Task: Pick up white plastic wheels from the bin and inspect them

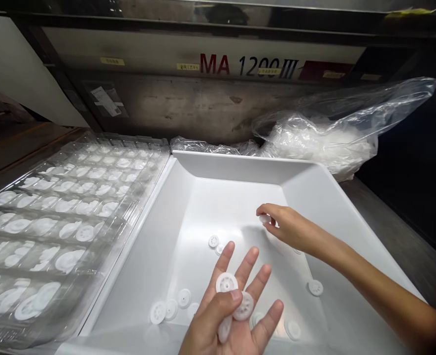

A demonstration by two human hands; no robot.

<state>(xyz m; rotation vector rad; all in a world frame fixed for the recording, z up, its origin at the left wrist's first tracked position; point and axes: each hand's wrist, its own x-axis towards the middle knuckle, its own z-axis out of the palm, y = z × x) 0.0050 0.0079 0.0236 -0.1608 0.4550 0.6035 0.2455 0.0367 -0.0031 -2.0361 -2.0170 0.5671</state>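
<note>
My left hand [236, 305] is held palm up over the white bin [314, 182], fingers spread, with three small white plastic wheels [226, 283] lying on it and the thumb resting on them. My right hand [284, 227] reaches into the bin from the right and pinches one white wheel [265, 218] between thumb and fingers. Several more white wheels lie loose on the bin floor [188, 236], some near the front left [157, 312], one pair at the middle [213, 241] and one by my right forearm [316, 287].
A clear plastic blister tray [66, 207] with rows of white wheels in its pockets lies left of the bin. A clear plastic bag [324, 133] of white parts sits behind the bin at the right. A machine panel marked MA 1200 III [247, 65] rises behind.
</note>
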